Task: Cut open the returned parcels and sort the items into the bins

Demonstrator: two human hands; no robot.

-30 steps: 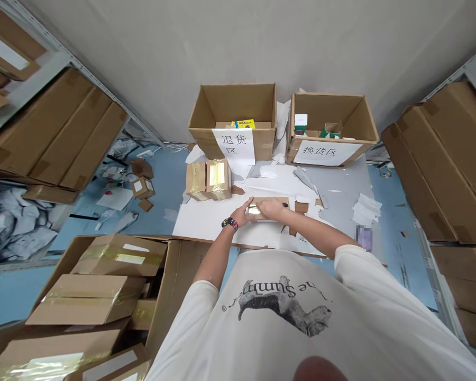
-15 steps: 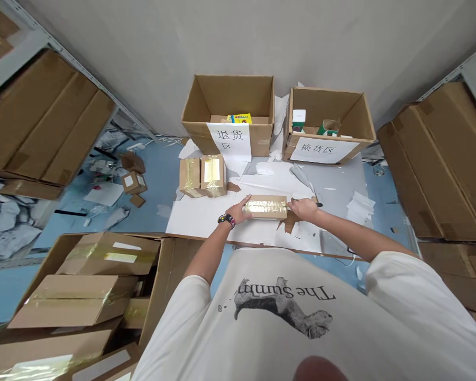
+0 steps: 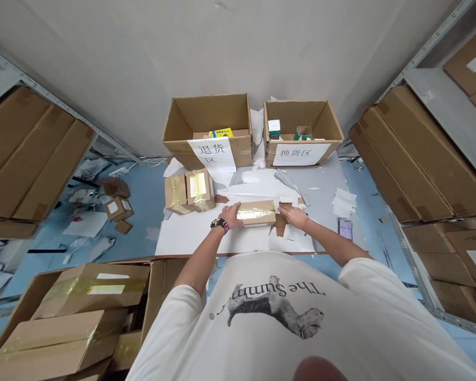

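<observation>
A small brown carton (image 3: 256, 212) with shiny tape along its top lies on the white-covered table (image 3: 182, 235). My left hand (image 3: 230, 216) grips the carton's left end, and a beaded band circles that wrist. At the carton's right end, my right hand (image 3: 294, 216) has its fingers closed; what they hold is too small to make out. Torn brown cardboard (image 3: 280, 227) lies below that hand. Two taped cartons stand side by side at the table's left, one plain (image 3: 177, 194) and one with a white label (image 3: 199, 186).
Two open boxes with paper signs stand at the back, the left (image 3: 244, 151) holding a yellow pack, the right (image 3: 325, 132) green-and-white packs. A phone (image 3: 345, 229) lies at the table's right. A large box (image 3: 158, 291) of taped cartons stands at lower left.
The camera view has shifted, and a phone now shows at the right. The dark tip that stuck out behind my right hand no longer shows. My left hand remains on the carton.
</observation>
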